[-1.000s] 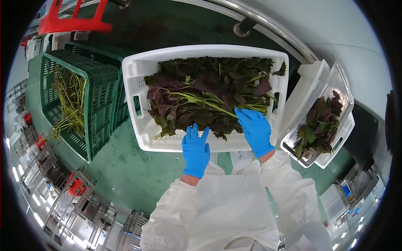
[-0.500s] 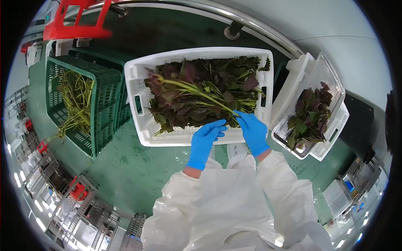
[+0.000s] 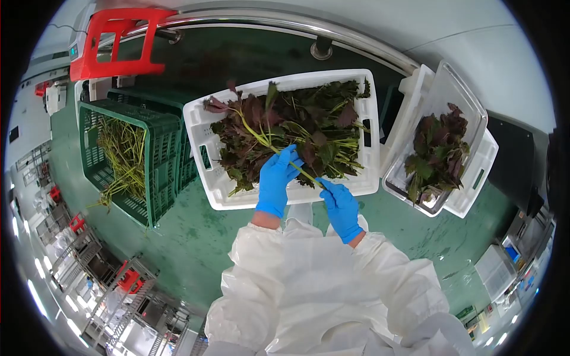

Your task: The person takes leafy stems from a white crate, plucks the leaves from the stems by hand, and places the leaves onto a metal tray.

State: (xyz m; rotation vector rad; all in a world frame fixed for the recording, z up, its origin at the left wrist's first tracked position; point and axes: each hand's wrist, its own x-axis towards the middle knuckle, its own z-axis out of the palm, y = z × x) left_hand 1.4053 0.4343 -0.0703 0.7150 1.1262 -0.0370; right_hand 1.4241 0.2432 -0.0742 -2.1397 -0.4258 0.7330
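Note:
Both my hands wear blue gloves. A long green leafy stem (image 3: pixel 259 136) with purple leaves at its far end slants over the white crate (image 3: pixel 198 184). My left hand (image 3: pixel 274 184) is closed around the middle of this stem, over the crate's near side. Nearer my body, my right hand (image 3: pixel 341 209) pinches the stem's lower end at the crate's front rim. Beneath them, the crate is full of purple and green jagged leaves (image 3: pixel 314 110) with green stalks, lying in a heap.
To the left stands a green crate (image 3: pixel 151 178) holding bare stalks (image 3: pixel 122 160). On the right, a clear tub (image 3: pixel 475 113) with picked leaves (image 3: pixel 436 151) rests on a white crate (image 3: pixel 469 199). A red stool (image 3: pixel 119 68) and a metal rail (image 3: pixel 285 22) are behind.
Both hands have moved left, with the stem between them. My left hand has taken hold of the stem's middle, and its leafy end has swung up clear of the heap.

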